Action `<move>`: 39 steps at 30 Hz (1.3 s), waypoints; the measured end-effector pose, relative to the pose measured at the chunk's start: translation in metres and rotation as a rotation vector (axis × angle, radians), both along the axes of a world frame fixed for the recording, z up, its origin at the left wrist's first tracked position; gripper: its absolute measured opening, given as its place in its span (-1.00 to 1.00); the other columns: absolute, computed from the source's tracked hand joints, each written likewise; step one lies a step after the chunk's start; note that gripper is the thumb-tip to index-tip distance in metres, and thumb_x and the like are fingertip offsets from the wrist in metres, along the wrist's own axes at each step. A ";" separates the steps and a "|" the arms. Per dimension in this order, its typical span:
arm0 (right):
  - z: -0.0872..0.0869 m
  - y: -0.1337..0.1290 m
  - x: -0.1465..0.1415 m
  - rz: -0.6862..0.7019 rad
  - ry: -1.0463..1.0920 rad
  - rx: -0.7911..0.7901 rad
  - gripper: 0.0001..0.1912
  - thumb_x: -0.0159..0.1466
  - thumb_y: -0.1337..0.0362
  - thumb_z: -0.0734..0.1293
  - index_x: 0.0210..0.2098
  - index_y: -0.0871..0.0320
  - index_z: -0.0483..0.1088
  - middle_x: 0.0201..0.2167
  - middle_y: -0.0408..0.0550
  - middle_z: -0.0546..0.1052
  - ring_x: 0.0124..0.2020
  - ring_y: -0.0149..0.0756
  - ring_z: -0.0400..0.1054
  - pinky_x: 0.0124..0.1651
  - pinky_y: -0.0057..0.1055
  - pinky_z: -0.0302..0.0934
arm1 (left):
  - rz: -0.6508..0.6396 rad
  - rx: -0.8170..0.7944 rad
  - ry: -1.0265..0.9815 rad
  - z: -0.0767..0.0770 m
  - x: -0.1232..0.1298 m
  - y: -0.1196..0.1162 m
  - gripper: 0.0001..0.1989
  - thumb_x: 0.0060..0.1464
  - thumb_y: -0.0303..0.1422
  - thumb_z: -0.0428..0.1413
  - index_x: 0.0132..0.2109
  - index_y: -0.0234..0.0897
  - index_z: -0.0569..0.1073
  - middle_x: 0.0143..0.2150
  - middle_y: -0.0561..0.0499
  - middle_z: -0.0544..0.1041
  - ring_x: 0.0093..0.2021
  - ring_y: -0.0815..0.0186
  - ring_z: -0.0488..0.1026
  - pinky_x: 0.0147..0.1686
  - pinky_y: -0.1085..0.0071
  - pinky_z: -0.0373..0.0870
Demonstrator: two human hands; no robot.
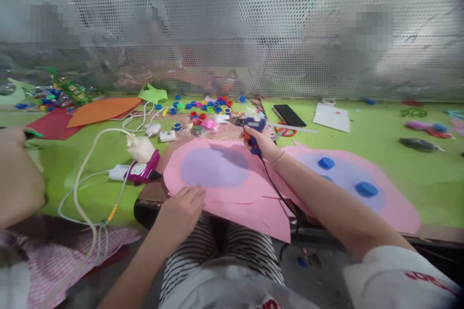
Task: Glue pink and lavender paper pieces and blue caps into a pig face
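My right hand (264, 145) is wrapped round the handle of a blue glue gun (253, 123), above the far right side of a pink paper cutout (174, 169). A lavender oval (213, 166) lies on that cutout, with a dark shadow across its upper right. My left hand (187, 205) rests on the cutout's near left edge, fingers stretched out and holding nothing. Under my right forearm lies a second pink cutout (397, 203) with a lavender oval and blue bottle caps (367, 189) on it. A loose pink sheet (261, 217) hangs over the table edge.
A purple power strip (143, 168) with plugs and trailing cables is left. Several coloured caps (217, 105), red-handled scissors (285, 129), a black phone (289, 115) and a white pad (331, 117) lie farther back. A perforated metal panel (232, 24) stands behind. Another person's arm (18, 178) is at left.
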State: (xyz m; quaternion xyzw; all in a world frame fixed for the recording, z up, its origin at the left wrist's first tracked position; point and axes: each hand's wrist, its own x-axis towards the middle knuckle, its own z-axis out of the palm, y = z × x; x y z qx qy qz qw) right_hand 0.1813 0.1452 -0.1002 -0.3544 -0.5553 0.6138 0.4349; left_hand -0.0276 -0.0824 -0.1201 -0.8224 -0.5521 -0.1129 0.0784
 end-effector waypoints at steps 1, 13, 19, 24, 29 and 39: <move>-0.007 -0.001 0.001 -0.014 -0.021 -0.001 -0.63 0.06 -0.01 0.35 -0.53 0.20 0.31 -0.74 -0.17 0.36 -0.74 -0.50 0.20 -0.69 -0.56 0.08 | 0.001 -0.058 -0.032 0.006 -0.003 0.001 -0.71 0.17 -0.42 -0.07 -0.02 -0.34 0.45 -0.04 -0.11 0.50 -0.04 0.20 0.40 -0.04 0.29 0.35; -0.003 -0.015 -0.011 -0.235 -0.064 -0.054 -0.59 0.10 -0.07 0.26 -0.57 0.19 0.31 -0.80 -0.15 0.33 -0.79 -0.46 0.16 -0.73 -0.52 0.07 | -0.020 -0.569 -0.776 0.022 0.054 0.164 -0.66 0.04 -0.10 0.04 -0.30 -0.34 0.41 -0.34 -0.08 0.49 -0.32 0.24 0.41 -0.28 0.33 0.30; 0.010 -0.031 -0.016 -0.318 -0.117 -0.030 -0.60 0.14 -0.07 0.23 -0.51 0.16 0.34 -0.67 -0.13 0.40 -0.66 -0.41 0.25 -0.58 -0.46 0.18 | -0.303 -0.758 -1.291 -0.019 0.072 0.169 -0.63 -0.04 -0.11 0.12 -0.24 -0.33 0.30 -0.31 -0.05 0.42 -0.33 0.30 0.37 -0.27 0.34 0.30; 0.013 -0.046 -0.010 -0.143 -0.413 0.295 -0.84 0.03 0.16 0.37 -0.53 0.11 0.36 -0.50 -0.17 0.44 -0.40 -0.33 0.33 -0.36 -0.43 0.25 | -0.320 -0.724 -1.170 -0.012 0.072 0.160 -0.78 0.08 -0.23 -0.01 -0.29 -0.33 0.32 -0.45 0.00 0.37 -0.44 0.32 0.32 -0.37 0.34 0.28; 0.021 -0.039 0.026 -0.231 -0.333 0.029 -0.85 0.10 0.19 0.32 -0.42 0.14 0.35 -0.50 -0.13 0.45 -0.58 -0.44 0.31 -0.53 -0.49 0.22 | -0.498 -0.396 -0.500 0.002 0.066 0.150 -0.75 0.17 -0.34 -0.13 -0.19 -0.33 0.40 -0.23 -0.12 0.45 -0.17 0.20 0.36 -0.11 0.24 0.27; 0.062 0.016 0.158 -0.783 -0.594 0.003 -0.84 0.00 0.51 0.33 -0.56 0.20 0.25 -0.78 -0.23 0.22 -0.76 -0.52 0.08 -0.73 -0.54 -0.05 | -0.533 -0.248 -0.055 0.001 0.057 0.146 -0.50 0.18 -0.15 -0.10 0.19 -0.29 0.22 0.19 -0.22 0.23 0.18 0.07 0.15 0.15 0.10 0.06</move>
